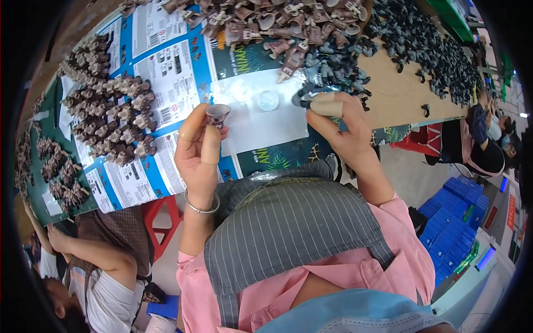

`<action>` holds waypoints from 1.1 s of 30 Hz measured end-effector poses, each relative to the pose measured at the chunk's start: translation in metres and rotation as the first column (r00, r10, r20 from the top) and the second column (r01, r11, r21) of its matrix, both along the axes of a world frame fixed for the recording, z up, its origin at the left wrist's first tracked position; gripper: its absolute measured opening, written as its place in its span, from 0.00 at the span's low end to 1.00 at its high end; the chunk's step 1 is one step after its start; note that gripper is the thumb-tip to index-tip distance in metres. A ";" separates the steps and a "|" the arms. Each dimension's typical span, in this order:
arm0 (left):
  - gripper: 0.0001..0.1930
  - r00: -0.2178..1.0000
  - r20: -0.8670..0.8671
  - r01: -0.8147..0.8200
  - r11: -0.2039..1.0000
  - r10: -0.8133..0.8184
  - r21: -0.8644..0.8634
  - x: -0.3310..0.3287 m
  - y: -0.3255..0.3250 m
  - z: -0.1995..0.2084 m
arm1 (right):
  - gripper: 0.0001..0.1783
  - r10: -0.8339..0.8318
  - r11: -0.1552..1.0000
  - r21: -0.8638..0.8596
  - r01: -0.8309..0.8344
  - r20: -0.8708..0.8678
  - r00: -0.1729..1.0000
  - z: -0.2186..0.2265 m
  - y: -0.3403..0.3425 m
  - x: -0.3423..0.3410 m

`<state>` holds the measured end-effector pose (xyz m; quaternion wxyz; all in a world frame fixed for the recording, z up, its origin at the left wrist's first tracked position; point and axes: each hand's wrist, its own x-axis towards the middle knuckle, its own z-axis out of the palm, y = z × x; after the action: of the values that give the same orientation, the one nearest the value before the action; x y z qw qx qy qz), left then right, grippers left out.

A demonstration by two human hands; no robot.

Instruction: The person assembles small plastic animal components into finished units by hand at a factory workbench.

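My left hand, with covers on its fingertips, pinches a small brown hollow figure part, its wide cup-shaped opening facing up. Opposite it, my right hand, fingertips also covered, grips a small dark grey figure part between thumb and fingers. The two parts are held apart. Between my hands a small clear round dish lies on a white sheet. Whether it contains anything is hard to make out.
Brown parts are heaped at the far side, dark grey parts at the far right on cardboard. Brown figure pieces stand in rows at left on printed sheets. A co-worker sits at lower left, near a red stool.
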<state>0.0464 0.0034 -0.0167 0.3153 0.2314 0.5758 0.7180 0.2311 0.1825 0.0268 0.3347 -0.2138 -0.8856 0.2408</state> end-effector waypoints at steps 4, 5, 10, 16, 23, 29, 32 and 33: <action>0.20 0.999 0.045 -0.004 1.000 0.003 0.021 0.002 -0.004 -0.001 | 0.14 0.156 0.987 -0.047 -0.155 0.018 0.988 -0.009 0.000 -0.023; 0.20 0.998 0.066 0.004 0.999 -0.006 0.041 0.002 -0.005 -0.002 | 0.14 0.175 0.985 -0.003 -0.175 0.054 0.983 -0.014 0.000 -0.025; 0.20 0.999 0.028 -0.021 0.999 0.019 0.045 0.003 -0.003 0.000 | 0.10 0.153 0.982 0.099 -0.159 0.066 0.986 -0.015 0.000 -0.033; 0.19 1.000 0.018 0.023 0.998 -0.024 0.052 -0.001 -0.002 -0.002 | 0.09 0.156 0.982 0.092 -0.164 0.083 0.984 -0.013 -0.001 -0.033; 0.17 0.993 0.109 0.052 0.999 -0.053 0.007 -0.003 -0.002 0.004 | 0.10 0.197 0.975 0.089 -0.204 0.079 0.977 -0.015 -0.001 -0.033; 0.17 0.983 0.156 0.094 0.995 -0.096 0.020 0.000 0.000 0.007 | 0.10 0.180 0.983 0.026 -0.181 0.049 0.982 -0.019 -0.001 -0.029; 0.17 0.972 0.196 0.124 0.992 -0.126 0.023 0.007 0.008 0.011 | 0.09 0.171 0.932 -0.313 -0.183 -0.064 0.983 -0.023 0.000 -0.023; 0.17 0.967 0.214 0.138 0.990 -0.141 0.026 0.008 0.009 0.011 | 0.09 0.115 0.821 -0.543 -0.176 -0.144 0.983 -0.022 -0.002 -0.020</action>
<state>0.0543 0.0126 -0.0054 0.4243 0.1940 0.5166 0.7179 0.2110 0.1804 0.0052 0.2852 -0.2202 -0.7727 0.5226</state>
